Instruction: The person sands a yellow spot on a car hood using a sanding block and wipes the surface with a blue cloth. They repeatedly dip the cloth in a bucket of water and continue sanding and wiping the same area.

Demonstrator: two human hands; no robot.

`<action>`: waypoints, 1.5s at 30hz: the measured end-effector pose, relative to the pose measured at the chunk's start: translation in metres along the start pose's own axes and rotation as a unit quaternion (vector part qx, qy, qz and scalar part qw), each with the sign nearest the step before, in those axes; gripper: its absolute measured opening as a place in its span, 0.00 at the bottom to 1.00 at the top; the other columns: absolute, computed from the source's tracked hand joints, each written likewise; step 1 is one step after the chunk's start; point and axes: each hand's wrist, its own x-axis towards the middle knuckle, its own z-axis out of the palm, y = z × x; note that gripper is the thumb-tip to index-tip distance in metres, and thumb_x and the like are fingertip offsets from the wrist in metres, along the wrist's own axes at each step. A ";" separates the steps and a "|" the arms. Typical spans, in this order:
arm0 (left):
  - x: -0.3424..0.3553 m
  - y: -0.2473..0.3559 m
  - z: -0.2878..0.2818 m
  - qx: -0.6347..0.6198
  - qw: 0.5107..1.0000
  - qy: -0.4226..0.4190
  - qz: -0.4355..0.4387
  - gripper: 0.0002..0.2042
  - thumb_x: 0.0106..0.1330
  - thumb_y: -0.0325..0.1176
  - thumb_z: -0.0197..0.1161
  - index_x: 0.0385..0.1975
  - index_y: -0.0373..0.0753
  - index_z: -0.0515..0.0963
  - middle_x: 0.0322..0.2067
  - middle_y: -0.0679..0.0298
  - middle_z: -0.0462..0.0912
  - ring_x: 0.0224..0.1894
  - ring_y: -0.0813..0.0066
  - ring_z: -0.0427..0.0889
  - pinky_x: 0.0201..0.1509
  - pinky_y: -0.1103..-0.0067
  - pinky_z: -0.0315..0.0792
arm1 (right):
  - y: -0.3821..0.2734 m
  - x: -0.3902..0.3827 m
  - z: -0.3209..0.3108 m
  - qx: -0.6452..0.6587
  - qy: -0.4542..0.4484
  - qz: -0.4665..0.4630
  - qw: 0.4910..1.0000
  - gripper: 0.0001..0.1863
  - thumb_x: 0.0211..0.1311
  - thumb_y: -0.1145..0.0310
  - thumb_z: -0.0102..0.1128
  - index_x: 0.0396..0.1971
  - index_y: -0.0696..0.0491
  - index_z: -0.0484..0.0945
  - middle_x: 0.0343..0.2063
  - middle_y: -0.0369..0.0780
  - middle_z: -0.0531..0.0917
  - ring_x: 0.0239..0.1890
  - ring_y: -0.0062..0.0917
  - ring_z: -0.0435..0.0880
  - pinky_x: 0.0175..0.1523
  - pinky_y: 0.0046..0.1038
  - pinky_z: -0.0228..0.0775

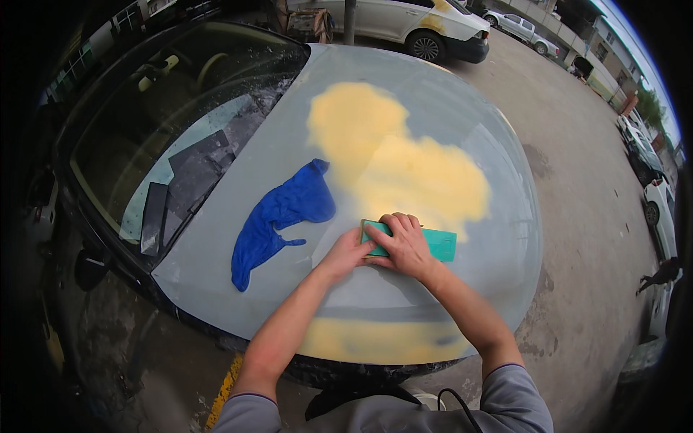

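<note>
A flat green sanding block (440, 245) lies against the grey car hood (289, 310), close to the lower edge of a large yellow filler patch (426, 177). My right hand (406, 245) is wrapped over the block's left part, fingers curled over its far edge. My left hand (349, 254) grips the block's left end, its fingers partly hidden by the block and the other hand. To the left of my hands, a crumpled blue cloth (289, 206) rests on the hood.
The windshield (180, 123) and a wiper lie beyond the hood's left edge. A second yellow strip (382, 340) runs along the hood's near side. A white car (390, 18) stands behind, with more parked vehicles at right. A person (660, 274) is at the far right.
</note>
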 end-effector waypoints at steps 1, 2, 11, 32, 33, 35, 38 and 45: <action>-0.001 0.000 0.000 0.000 1.000 -0.008 -0.002 0.20 0.85 0.32 0.63 0.71 0.39 0.71 0.63 0.63 0.80 0.64 0.75 0.84 0.65 0.71 0.86 | 0.000 -0.001 0.000 0.008 0.000 0.004 1.000 0.38 0.54 0.39 0.83 0.63 0.37 0.82 0.51 0.42 0.80 0.56 0.41 0.80 0.56 0.44 0.69; -0.001 0.001 -0.001 -0.001 1.000 -0.015 -0.003 0.20 0.86 0.32 0.63 0.72 0.39 0.71 0.64 0.63 0.80 0.64 0.75 0.84 0.65 0.72 0.85 | -0.001 -0.001 -0.001 0.017 0.000 0.007 1.000 0.37 0.54 0.39 0.83 0.63 0.37 0.82 0.51 0.42 0.80 0.55 0.41 0.80 0.56 0.44 0.69; -0.001 0.002 -0.017 -0.012 0.998 -0.064 -0.023 0.22 0.87 0.35 0.61 0.75 0.40 0.69 0.64 0.64 0.80 0.66 0.73 0.84 0.67 0.71 0.85 | 0.000 0.002 0.005 0.050 -0.022 0.005 0.999 0.38 0.54 0.41 0.83 0.64 0.37 0.82 0.54 0.43 0.80 0.55 0.43 0.81 0.56 0.45 0.73; -0.044 0.080 -0.144 0.069 0.944 0.321 0.026 0.33 0.70 0.32 0.78 0.74 0.38 0.74 0.59 0.53 0.82 0.52 0.65 0.88 0.52 0.71 0.87 | 0.065 -0.034 0.015 -0.053 -0.036 0.050 0.997 0.35 0.65 0.50 0.77 0.72 0.29 0.79 0.63 0.44 0.79 0.62 0.42 0.79 0.64 0.49 0.71; -0.042 0.090 -0.131 0.159 0.939 0.304 0.024 0.34 0.69 0.35 0.79 0.74 0.37 0.74 0.58 0.52 0.82 0.52 0.63 0.88 0.52 0.70 0.86 | 0.062 -0.033 0.014 -0.065 -0.035 0.048 0.996 0.34 0.66 0.49 0.76 0.73 0.29 0.79 0.63 0.44 0.79 0.62 0.42 0.79 0.63 0.49 0.70; -0.030 0.090 -0.149 0.500 0.827 0.253 0.041 0.44 0.59 0.45 0.88 0.75 0.41 0.74 0.62 0.49 0.79 0.61 0.55 0.84 0.64 0.64 0.82 | 0.057 -0.030 0.013 -0.065 -0.046 0.059 0.995 0.34 0.67 0.47 0.75 0.73 0.28 0.79 0.63 0.45 0.79 0.61 0.42 0.79 0.62 0.48 0.70; -0.015 0.106 -0.106 0.733 0.633 0.238 0.077 0.49 0.50 0.49 0.91 0.75 0.46 0.76 0.68 0.52 0.75 0.69 0.50 0.76 0.71 0.52 0.75 | 0.064 -0.037 0.008 -0.045 -0.091 0.091 0.991 0.33 0.69 0.45 0.73 0.73 0.28 0.80 0.61 0.45 0.79 0.60 0.42 0.79 0.60 0.46 0.70; 0.034 0.102 -0.125 0.770 0.584 0.232 0.114 0.62 0.38 0.59 0.93 0.81 0.62 0.69 0.84 0.52 0.58 0.86 0.38 0.55 0.81 0.39 0.59 | 0.060 -0.028 0.009 -0.030 -0.096 0.094 0.991 0.32 0.73 0.46 0.71 0.75 0.31 0.80 0.60 0.47 0.79 0.58 0.44 0.78 0.61 0.45 0.70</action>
